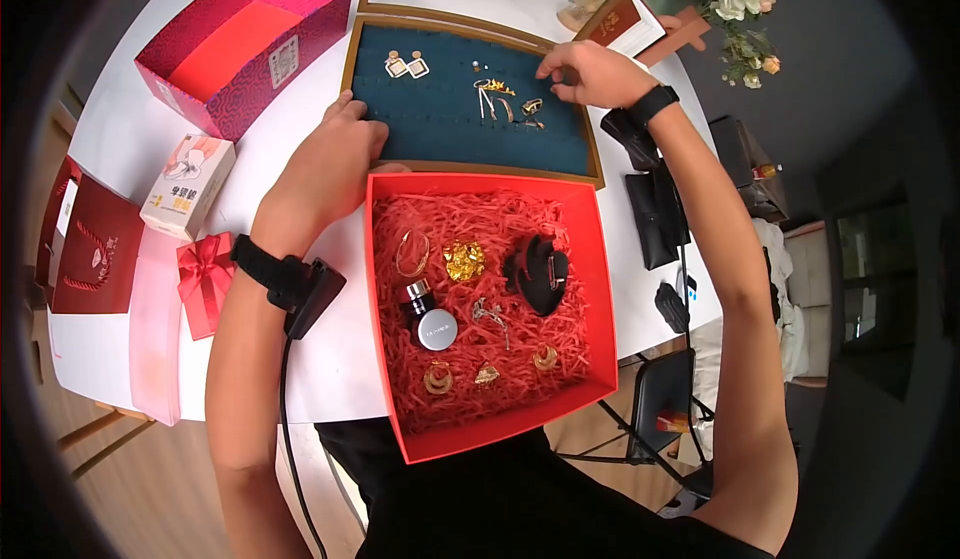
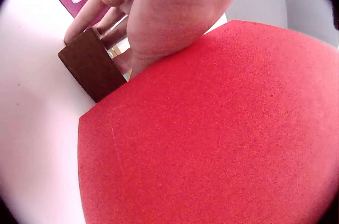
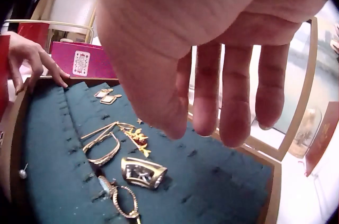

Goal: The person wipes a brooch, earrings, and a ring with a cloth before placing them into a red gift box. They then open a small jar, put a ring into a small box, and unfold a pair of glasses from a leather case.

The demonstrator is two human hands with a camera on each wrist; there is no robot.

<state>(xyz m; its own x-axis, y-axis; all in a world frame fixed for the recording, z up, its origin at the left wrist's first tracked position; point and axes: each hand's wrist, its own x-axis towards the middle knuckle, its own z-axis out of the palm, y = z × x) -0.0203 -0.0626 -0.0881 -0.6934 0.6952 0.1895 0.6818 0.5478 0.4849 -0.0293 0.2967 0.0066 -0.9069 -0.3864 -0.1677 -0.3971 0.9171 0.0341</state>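
Note:
A wooden jewelry box (image 1: 590,149) lined with dark green padding lies at the back. My left hand (image 1: 335,154) holds its near left corner, with the thumb partly hidden; the left wrist view shows fingers around the brown corner (image 2: 92,65). Over the box's right side hovers my right hand (image 1: 590,74), fingers hanging loosely with nothing seen in them. Below it, the padding bears a wide gold-rimmed piece (image 3: 143,172), a twisted gold hoop (image 3: 125,203) and a golden leafy piece (image 3: 139,139). A pair of square earrings (image 1: 407,65) lies farther left.
Nearest my body, a red box (image 1: 603,299) with shredded paper holds a silver-capped bottle (image 1: 436,330), a gold flower (image 1: 464,260) and a black stand (image 1: 540,277). At left are a magenta box (image 1: 318,19), white carton (image 1: 188,185) and red bag (image 1: 100,249); black pouches (image 1: 652,219) lie at right.

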